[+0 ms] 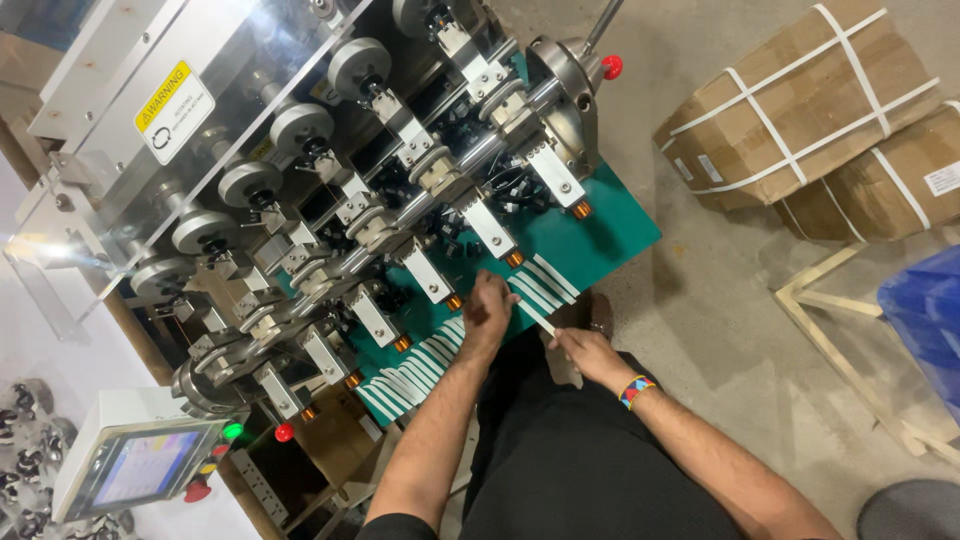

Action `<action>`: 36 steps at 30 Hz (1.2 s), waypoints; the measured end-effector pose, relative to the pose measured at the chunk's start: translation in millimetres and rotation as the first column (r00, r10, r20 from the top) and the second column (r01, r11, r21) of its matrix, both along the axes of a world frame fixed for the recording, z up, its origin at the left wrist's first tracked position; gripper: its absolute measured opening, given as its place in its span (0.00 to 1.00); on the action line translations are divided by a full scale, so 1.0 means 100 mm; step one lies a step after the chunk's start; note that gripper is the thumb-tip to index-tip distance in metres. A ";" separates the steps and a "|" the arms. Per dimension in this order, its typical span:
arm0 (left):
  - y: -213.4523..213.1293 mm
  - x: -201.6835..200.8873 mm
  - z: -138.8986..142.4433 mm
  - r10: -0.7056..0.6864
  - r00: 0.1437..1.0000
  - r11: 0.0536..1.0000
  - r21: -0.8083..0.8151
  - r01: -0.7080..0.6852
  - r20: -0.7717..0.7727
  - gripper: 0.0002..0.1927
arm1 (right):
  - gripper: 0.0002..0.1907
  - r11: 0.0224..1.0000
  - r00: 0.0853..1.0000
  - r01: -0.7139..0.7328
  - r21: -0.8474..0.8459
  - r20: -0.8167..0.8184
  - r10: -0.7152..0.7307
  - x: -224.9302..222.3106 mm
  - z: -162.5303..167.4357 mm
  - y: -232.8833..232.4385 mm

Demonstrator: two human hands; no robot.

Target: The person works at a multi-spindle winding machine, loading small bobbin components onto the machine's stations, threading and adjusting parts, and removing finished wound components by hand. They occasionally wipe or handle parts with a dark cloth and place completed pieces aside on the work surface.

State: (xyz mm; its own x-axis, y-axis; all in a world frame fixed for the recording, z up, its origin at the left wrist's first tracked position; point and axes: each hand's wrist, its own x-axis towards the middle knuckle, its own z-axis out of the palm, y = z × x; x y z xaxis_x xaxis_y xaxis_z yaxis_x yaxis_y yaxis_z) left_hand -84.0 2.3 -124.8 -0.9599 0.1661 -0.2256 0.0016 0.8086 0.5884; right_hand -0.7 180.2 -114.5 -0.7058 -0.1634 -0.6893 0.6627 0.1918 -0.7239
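Far left, a small control box (140, 465) with a screen and a red button is parked by the machine's corner. Next comes the long winding machine (330, 200), with a row of heads and copper-tipped ends lined up over a green tray (610, 235).

White strips (415, 372) are laid out side by side along that tray, thick at the lower left and thinner toward the right, so roughly half the stations look served, while the upper right stretch of green is bare.

The left hand (487, 308) is pressed down at the tray, fingers curled together on a strip, though the exact grip can't be made out. The right hand (588, 350) is pinched shut on the near end of one white strip (535, 315), just off the tray's edge.

To the right, open concrete floor (700, 320) is left for stepping, then strapped cardboard boxes (800, 110) and a wooden frame (850, 350) crowd the far side.
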 end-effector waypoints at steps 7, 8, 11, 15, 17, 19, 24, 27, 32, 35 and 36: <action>0.03 -0.05 -0.03 0.093 0.995 0.991 -0.093 -0.094 -0.020 0.16 | 0.33 0.908 0.949 -0.312 0.281 0.143 0.282 -0.32 -0.22 -0.18; -0.05 0.06 -0.01 0.105 0.990 0.993 -0.040 -0.109 -0.089 0.19 | 0.32 0.899 0.960 -0.280 0.337 0.075 0.271 -0.30 -0.21 -0.19; -0.18 0.17 0.05 0.123 0.985 0.989 0.067 -0.131 0.123 0.26 | 0.25 0.920 0.957 -0.177 0.350 -0.158 0.244 -0.16 -0.11 -0.19; -0.21 0.44 0.06 -0.077 0.544 0.956 0.218 -0.199 0.835 0.24 | 0.24 0.957 0.774 -0.271 0.106 -0.567 0.282 0.06 0.08 -0.14; -0.18 0.42 0.01 -0.050 0.812 0.997 0.083 0.002 0.582 0.20 | 0.24 0.952 0.812 -0.290 0.103 -0.500 0.301 0.13 0.13 -0.09; -0.17 0.35 -0.02 -0.058 0.935 0.997 -0.033 0.075 0.349 0.17 | 0.23 0.968 0.968 -0.250 0.034 -0.027 0.251 0.16 0.13 -0.07; -0.13 -0.08 -0.06 -0.056 0.997 0.998 0.002 0.056 -0.059 0.15 | 0.25 0.997 0.995 0.033 -0.070 0.095 -0.026 0.03 -0.07 -0.13; -0.04 -0.18 -0.07 0.017 0.996 0.991 -0.135 -0.006 0.085 0.15 | 0.30 0.989 0.991 -0.113 0.090 0.085 0.106 -0.17 -0.24 -0.21; -0.23 0.18 0.08 0.075 0.996 0.995 -0.072 -0.071 0.052 0.26 | 0.26 0.790 0.846 -0.451 0.415 -0.083 0.527 -0.27 -0.25 -0.29; -0.32 0.33 0.11 0.127 0.890 0.990 -0.005 -0.139 0.437 0.32 | 0.24 0.912 0.846 -0.361 0.196 -0.342 0.408 -0.12 -0.09 -0.28; -0.34 0.41 0.10 0.101 0.808 0.985 0.057 -0.164 0.581 0.29 | 0.23 0.920 0.816 -0.369 0.131 -0.428 0.388 -0.05 -0.02 -0.27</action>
State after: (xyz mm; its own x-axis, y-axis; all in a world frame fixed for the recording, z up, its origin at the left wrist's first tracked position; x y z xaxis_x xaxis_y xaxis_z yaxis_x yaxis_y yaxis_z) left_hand -42.7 -32.1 -114.6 -0.6748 0.0985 -0.7314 -0.4646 0.7133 0.5247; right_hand -5.7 153.5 -116.9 -0.8225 -0.4593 -0.3354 0.1482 0.3962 -0.9061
